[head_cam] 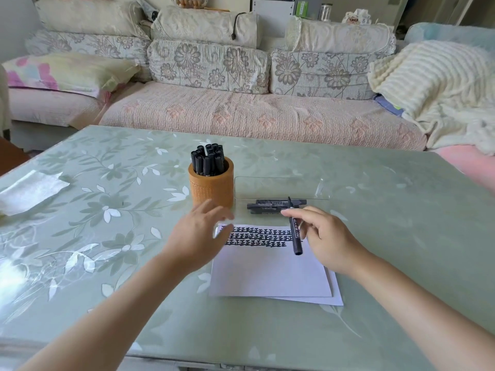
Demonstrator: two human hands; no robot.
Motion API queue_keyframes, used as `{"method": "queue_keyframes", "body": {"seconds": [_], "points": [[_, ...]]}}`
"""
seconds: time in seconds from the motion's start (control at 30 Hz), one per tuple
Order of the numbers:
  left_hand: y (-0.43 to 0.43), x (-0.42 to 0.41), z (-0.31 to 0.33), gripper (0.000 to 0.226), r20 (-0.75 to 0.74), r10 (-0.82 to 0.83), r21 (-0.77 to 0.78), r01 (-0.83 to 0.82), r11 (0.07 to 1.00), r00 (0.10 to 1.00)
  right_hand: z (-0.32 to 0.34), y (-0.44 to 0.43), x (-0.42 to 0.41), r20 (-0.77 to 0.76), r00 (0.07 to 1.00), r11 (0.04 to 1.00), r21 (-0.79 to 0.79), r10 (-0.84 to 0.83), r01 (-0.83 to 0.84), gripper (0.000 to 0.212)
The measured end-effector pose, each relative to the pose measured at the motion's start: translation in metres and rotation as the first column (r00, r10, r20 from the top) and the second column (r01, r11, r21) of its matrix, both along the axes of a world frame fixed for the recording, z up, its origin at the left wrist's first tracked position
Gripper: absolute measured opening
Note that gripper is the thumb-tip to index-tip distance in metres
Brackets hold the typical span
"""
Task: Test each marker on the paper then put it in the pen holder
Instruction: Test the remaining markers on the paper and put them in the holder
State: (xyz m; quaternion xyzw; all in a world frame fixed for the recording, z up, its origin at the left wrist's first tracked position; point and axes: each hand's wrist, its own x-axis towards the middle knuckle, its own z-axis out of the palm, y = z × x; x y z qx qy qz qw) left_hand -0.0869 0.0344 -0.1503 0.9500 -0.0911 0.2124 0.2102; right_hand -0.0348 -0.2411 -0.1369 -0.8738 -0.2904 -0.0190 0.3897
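An orange pen holder stands mid-table with several black markers upright in it. In front lies white paper with rows of black test marks along its top. My right hand pinches a black marker above the paper's top right corner; its thin end points away from me. My left hand hovers with fingers spread over the paper's top left corner, just in front of the holder. A few more black markers lie flat behind the paper.
A clear plastic tray sits right of the holder. A clear plastic bag lies at the table's left. A sofa with cushions and a blanket runs behind the table's far edge.
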Motion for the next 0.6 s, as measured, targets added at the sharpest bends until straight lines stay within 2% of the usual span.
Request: {"method": "queue_keyframes", "body": {"seconds": [0.1,0.2,0.27,0.33,0.47,0.6], "points": [[-0.026,-0.01,-0.003,0.015,-0.054,-0.188,0.016,0.189,0.982,0.981,-0.005,-0.004,-0.003,0.02,0.999,0.999,0.029,-0.04,0.04,0.032],[-0.047,-0.017,-0.012,0.023,-0.085,-0.313,0.065,0.319,0.945,0.946,-0.009,-0.005,-0.009,-0.09,0.995,0.977,0.206,-0.045,0.063,0.004],[-0.054,-0.02,-0.02,0.027,-0.081,-0.346,0.109,0.353,0.929,0.935,-0.011,-0.005,-0.009,-0.255,0.966,0.929,0.345,-0.047,0.136,0.008],[-0.057,-0.021,-0.028,0.029,-0.064,-0.344,0.161,0.35,0.923,0.937,-0.015,-0.006,-0.007,-0.378,0.925,0.902,0.388,-0.032,0.19,0.016],[-0.06,-0.021,-0.035,0.03,-0.052,-0.337,0.204,0.341,0.918,0.94,-0.022,-0.004,-0.002,-0.43,0.896,0.89,0.36,-0.11,0.282,0.009],[-0.06,-0.02,-0.035,0.031,-0.067,-0.333,0.204,0.34,0.918,0.941,-0.028,-0.002,0.003,-0.475,0.867,0.88,0.337,-0.148,0.335,0.022]]}}
